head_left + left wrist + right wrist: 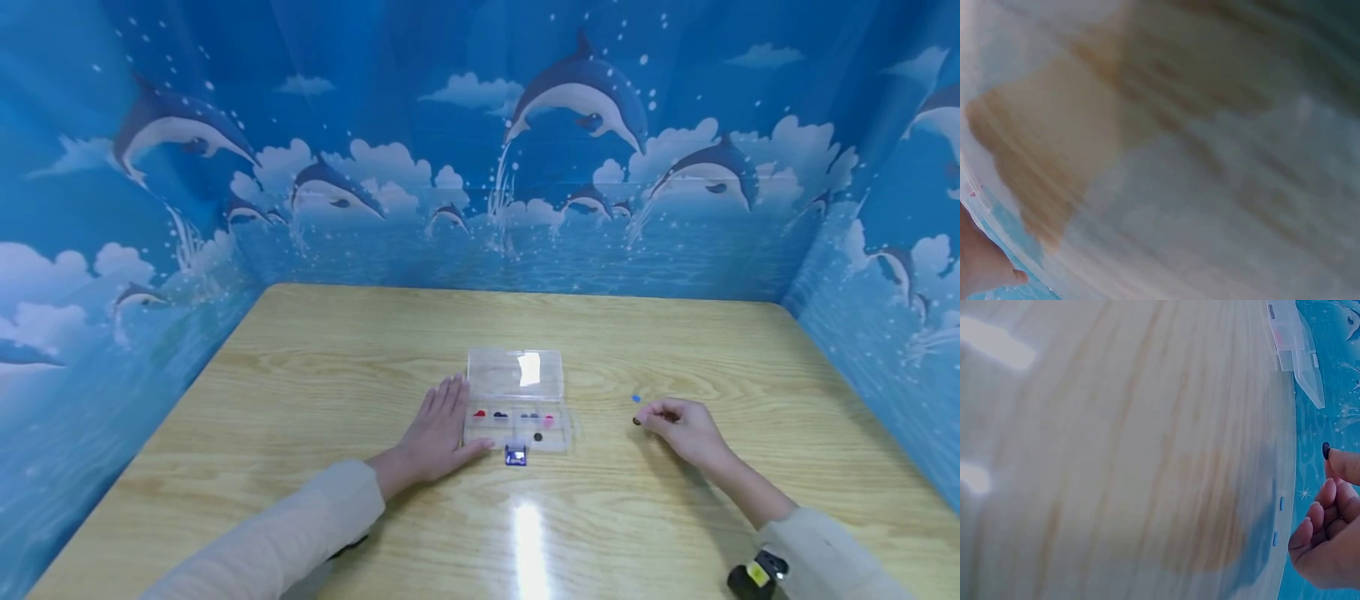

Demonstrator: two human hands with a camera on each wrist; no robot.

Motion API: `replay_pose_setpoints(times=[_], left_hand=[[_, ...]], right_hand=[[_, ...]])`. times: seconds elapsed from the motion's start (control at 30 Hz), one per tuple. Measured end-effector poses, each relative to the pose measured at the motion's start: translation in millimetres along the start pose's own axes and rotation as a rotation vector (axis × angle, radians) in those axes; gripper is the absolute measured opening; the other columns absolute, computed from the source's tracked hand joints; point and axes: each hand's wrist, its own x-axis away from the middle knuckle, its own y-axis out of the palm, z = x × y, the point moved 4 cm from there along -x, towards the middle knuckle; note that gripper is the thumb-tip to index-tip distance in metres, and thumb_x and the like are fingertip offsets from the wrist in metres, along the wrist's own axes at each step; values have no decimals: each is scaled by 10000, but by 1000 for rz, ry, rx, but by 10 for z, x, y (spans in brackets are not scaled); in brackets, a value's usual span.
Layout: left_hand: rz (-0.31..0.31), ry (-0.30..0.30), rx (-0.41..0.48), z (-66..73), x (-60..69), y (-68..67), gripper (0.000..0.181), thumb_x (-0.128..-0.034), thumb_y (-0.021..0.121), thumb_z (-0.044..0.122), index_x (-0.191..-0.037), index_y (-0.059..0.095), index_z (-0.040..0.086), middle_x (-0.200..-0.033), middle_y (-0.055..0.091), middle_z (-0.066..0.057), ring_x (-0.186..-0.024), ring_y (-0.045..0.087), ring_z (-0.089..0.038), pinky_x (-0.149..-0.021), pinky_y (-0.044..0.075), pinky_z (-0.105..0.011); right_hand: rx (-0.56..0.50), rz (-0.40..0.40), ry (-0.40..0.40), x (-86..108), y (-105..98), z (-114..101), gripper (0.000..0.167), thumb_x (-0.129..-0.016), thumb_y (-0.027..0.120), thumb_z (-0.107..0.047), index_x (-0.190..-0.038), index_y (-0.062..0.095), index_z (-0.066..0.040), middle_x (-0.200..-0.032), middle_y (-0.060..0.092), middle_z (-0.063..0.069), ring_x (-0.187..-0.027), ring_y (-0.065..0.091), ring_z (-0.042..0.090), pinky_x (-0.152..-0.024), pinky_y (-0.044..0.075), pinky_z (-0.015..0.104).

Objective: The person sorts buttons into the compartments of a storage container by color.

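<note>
A clear plastic compartment box [555, 408] lies on the table with its lid [495, 375] raised on the far side. Small red, dark, greyish and pink pieces sit in its compartments, and a dark round piece [537, 437] is in a near one. My left hand [441, 429] rests along the box's left side, fingers straight, thumb at the front edge. To the right of the box, my right hand [686, 429] pinches a small dark round piece [1326, 450] between thumb and forefinger; its exact kind is unclear.
Two small blue pieces, one nearer [1275, 538] and one farther [1282, 503], lie on the table by the right hand. A shiny blue-purple piece [515, 455] is at the box's front edge. Dolphin-printed curtains [420, 242] enclose the wooden table [337, 333] behind and at both sides.
</note>
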Motion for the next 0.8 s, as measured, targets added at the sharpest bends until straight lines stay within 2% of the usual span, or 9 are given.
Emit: replay_pose_setpoints(times=[0.27,0.5,0.8], left_hand=[[0,0,-1,3,-3,-9,933,-896,323,660,-1478,37,-12,-1551,27,-202,-1440,33,-342,-1176,59,-469],[3,3,-4,-2,-2,1,933,-897,319,660,-1478,32,-11,-1551,20,-201,-1440,25,-338,-1176,59,-466],[1,0,-1,4,3,0,931,-898,328,654,-1479,34,-10,-1552,20,-200,-1440,23,-340,-1176,60,-470]], right_hand=[[-38,-2,21,-14,39,-35,237,-900,597,-199,-978,664,14,-918,659,60,-758,497,43,-653,426,177],[-59,12,7,-39,102,-96,234,-897,601,-186,-972,669,26,-984,675,116,-820,515,51,-679,437,166],[-99,0,7,-61,188,-192,197,-893,598,-138,-965,672,29,-955,681,106,-766,521,59,-645,443,178]])
